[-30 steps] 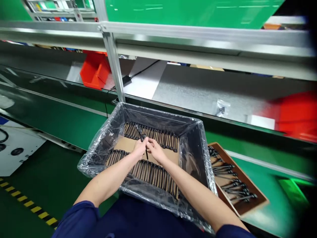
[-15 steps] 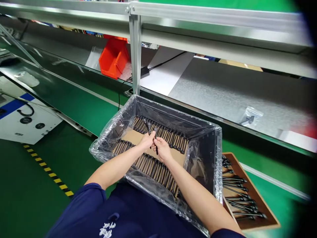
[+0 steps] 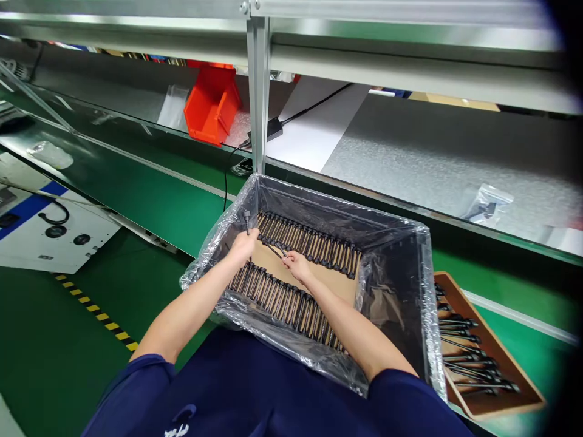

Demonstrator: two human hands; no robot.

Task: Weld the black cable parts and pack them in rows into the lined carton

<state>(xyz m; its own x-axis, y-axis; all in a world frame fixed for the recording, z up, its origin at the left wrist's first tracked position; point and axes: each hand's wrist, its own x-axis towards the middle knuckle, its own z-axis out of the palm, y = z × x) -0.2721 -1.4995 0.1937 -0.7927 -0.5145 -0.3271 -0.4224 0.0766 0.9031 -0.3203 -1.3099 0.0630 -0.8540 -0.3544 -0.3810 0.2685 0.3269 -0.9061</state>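
Note:
Two rows of slim black cable-like pieces with thicker ends lie side by side on brown cardboard (image 3: 334, 283) inside a dark bin (image 3: 401, 291) lined with clear plastic. At the bin's left end my left hand (image 3: 245, 244) is closed around one slim black cable-like piece (image 3: 247, 220), whose thick end points up. My right hand (image 3: 296, 266), over the strip between the rows, pinches another slim black cable-like piece (image 3: 274, 248) slanting up to the left. The far row (image 3: 310, 240) is just beyond my right hand, and the near row (image 3: 285, 303) lies below my forearms.
A brown tray (image 3: 496, 346) of similar black pieces stands right of the bin. Behind rises a metal post (image 3: 259, 91) with shelves, an orange bin (image 3: 212, 106), a black cable box (image 3: 274, 128) and a small plastic bag (image 3: 489, 203). A white panel (image 3: 68, 230) is at left.
My hands, close together over the middle of the bin before, have drawn apart. The left one went to the bin's left end with a piece; the right keeps one, now tilted. The view shifted slightly.

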